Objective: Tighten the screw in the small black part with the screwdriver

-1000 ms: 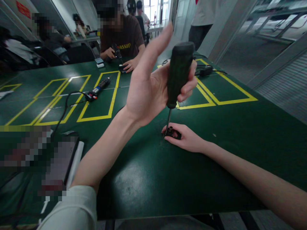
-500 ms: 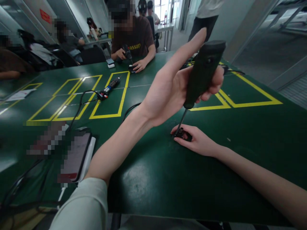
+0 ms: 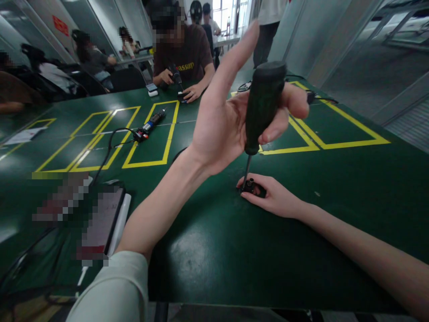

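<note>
My left hand [image 3: 224,120] has a dark screwdriver [image 3: 264,105] against its palm. The fingers curl round the far side of the handle, while the thumb sticks up, off the handle. From there the thin shaft runs down, tilted slightly, to a small black part [image 3: 248,185] with a short round post on the tabletop. The tip meets the part near its left end; the exact contact is too small to make out. My right hand [image 3: 271,194] lies low on the table, pinching this part between thumb and fingers.
The green table [image 3: 208,259] bears yellow tape rectangles. A corded electric screwdriver [image 3: 152,125] lies at left, behind phones [image 3: 103,219] and cables. Across the table a person [image 3: 184,56] works with a power tool [image 3: 175,75]. More cables [image 3: 321,97] lie at far right.
My left hand and the screwdriver handle have shifted left, and the screwdriver stands more upright. The fingers on the handle have moved. My right hand keeps its hold on the black part.
</note>
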The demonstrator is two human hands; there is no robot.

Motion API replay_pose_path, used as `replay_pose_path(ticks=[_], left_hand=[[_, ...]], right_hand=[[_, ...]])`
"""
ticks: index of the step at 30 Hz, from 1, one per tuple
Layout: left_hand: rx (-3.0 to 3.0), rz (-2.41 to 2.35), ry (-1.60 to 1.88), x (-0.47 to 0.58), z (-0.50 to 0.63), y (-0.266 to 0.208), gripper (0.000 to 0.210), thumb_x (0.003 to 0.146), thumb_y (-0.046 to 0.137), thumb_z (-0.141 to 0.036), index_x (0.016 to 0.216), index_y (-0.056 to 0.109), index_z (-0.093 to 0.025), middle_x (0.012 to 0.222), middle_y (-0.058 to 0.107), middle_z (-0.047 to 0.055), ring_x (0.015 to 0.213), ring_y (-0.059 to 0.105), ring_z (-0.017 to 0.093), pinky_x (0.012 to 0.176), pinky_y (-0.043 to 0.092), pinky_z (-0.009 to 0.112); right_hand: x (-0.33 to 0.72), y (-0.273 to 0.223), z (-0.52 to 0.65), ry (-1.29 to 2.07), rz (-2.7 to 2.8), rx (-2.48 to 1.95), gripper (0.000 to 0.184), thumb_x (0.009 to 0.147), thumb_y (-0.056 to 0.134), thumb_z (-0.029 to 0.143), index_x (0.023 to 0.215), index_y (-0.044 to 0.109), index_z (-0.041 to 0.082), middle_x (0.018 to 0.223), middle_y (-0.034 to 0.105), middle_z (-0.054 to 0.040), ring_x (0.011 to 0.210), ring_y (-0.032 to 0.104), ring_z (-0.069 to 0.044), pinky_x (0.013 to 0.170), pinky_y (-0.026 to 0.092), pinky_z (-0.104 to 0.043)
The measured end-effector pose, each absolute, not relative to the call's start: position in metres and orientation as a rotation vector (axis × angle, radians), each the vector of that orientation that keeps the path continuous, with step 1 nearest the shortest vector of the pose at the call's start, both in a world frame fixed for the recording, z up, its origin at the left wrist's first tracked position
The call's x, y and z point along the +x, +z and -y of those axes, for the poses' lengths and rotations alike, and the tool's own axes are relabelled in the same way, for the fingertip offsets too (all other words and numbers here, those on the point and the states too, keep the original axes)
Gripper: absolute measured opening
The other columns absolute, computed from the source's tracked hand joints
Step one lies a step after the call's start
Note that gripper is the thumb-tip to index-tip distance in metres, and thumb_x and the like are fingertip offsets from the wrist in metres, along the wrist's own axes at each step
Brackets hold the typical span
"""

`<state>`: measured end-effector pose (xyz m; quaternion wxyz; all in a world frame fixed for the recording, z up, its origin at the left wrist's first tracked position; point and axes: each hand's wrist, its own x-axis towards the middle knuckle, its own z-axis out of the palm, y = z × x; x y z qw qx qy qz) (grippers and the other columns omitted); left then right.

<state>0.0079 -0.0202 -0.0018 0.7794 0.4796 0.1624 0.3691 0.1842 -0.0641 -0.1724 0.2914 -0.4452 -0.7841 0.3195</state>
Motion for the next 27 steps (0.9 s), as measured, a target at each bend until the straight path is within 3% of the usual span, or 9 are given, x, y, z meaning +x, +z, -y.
replay_pose_path(ticks=[2, 5, 7, 11, 14, 17, 21, 24, 27], left_hand=[[1.116, -0.229, 0.774, 0.008, 0.019, -0.002, 0.068, 0.109, 0.031, -0.056, 0.062, 0.06, -0.015, 0.063, 0.059, 0.005, 0.054, 0.051, 0.009, 0.058, 0.045, 0.022], [1.138, -0.227, 0.816, 0.009, 0.017, -0.009, 0.046, 0.111, 0.035, -0.035, 0.082, 0.064, -0.014, 0.078, 0.067, 0.003, 0.069, 0.066, 0.011, 0.069, 0.052, 0.023], [1.166, -0.208, 0.862, 0.01, 0.018, -0.014, 0.039, 0.11, 0.035, -0.028, 0.09, 0.066, -0.017, 0.088, 0.07, 0.001, 0.076, 0.071, 0.012, 0.067, 0.051, 0.022], [1.259, -0.185, 0.886, 0.01, 0.02, -0.014, 0.058, 0.11, 0.032, -0.051, 0.083, 0.071, -0.017, 0.074, 0.062, 0.002, 0.063, 0.061, 0.01, 0.052, 0.038, 0.019], [1.246, -0.261, 0.796, 0.006, 0.02, -0.008, 0.073, 0.104, 0.025, -0.069, 0.067, 0.061, -0.018, 0.058, 0.046, 0.001, 0.053, 0.048, 0.01, 0.058, 0.044, 0.023], [1.207, -0.257, 0.74, 0.006, 0.016, -0.007, 0.064, 0.109, 0.027, -0.058, 0.068, 0.056, -0.017, 0.062, 0.051, 0.002, 0.06, 0.054, 0.01, 0.064, 0.047, 0.023], [1.149, -0.277, 0.914, 0.01, 0.015, -0.014, 0.027, 0.108, 0.044, -0.037, 0.097, 0.061, -0.018, 0.09, 0.072, 0.003, 0.076, 0.071, 0.012, 0.072, 0.053, 0.022], [1.182, -0.25, 0.906, 0.011, 0.019, -0.015, 0.027, 0.107, 0.044, -0.035, 0.099, 0.064, -0.019, 0.078, 0.07, 0.002, 0.063, 0.065, 0.011, 0.064, 0.049, 0.021], [1.201, -0.186, 0.814, 0.01, 0.022, -0.01, 0.043, 0.106, 0.045, -0.043, 0.08, 0.066, -0.017, 0.059, 0.056, 0.001, 0.055, 0.053, 0.01, 0.057, 0.043, 0.022]], right_hand=[[0.184, -0.172, 0.064, 0.851, 2.088, -1.183, 0.023, 0.094, 0.063, 0.037, 0.104, 0.068, 0.017, 0.087, 0.071, -0.0061, 0.065, 0.057, -0.016, 0.06, 0.048, -0.028], [0.183, -0.172, 0.064, 0.859, 2.075, -1.185, 0.023, 0.094, 0.063, 0.037, 0.103, 0.068, 0.017, 0.089, 0.071, -0.0066, 0.066, 0.058, -0.016, 0.061, 0.049, -0.029], [0.183, -0.172, 0.064, 0.868, 2.068, -1.193, 0.023, 0.094, 0.063, 0.037, 0.103, 0.068, 0.017, 0.089, 0.072, -0.0065, 0.066, 0.058, -0.016, 0.062, 0.049, -0.029], [0.184, -0.174, 0.063, 0.866, 2.072, -1.216, 0.024, 0.094, 0.063, 0.038, 0.104, 0.068, 0.017, 0.088, 0.071, -0.0063, 0.066, 0.058, -0.016, 0.062, 0.049, -0.029], [0.184, -0.175, 0.063, 0.854, 2.078, -1.219, 0.025, 0.094, 0.063, 0.039, 0.104, 0.069, 0.016, 0.088, 0.071, -0.0066, 0.065, 0.057, -0.016, 0.061, 0.048, -0.029], [0.184, -0.174, 0.063, 0.853, 2.083, -1.195, 0.023, 0.094, 0.063, 0.038, 0.104, 0.068, 0.017, 0.087, 0.07, -0.0058, 0.064, 0.056, -0.015, 0.06, 0.047, -0.028], [0.183, -0.171, 0.063, 0.867, 2.079, -1.184, 0.018, 0.094, 0.066, 0.034, 0.102, 0.067, 0.019, 0.09, 0.072, -0.0054, 0.065, 0.058, -0.015, 0.061, 0.049, -0.028], [0.182, -0.171, 0.064, 0.875, 2.078, -1.193, 0.017, 0.094, 0.065, 0.034, 0.103, 0.067, 0.019, 0.092, 0.074, -0.0061, 0.066, 0.059, -0.015, 0.061, 0.049, -0.028], [0.182, -0.172, 0.063, 0.87, 2.079, -1.196, 0.019, 0.095, 0.065, 0.035, 0.103, 0.067, 0.018, 0.091, 0.074, -0.0062, 0.065, 0.058, -0.015, 0.061, 0.049, -0.028]])
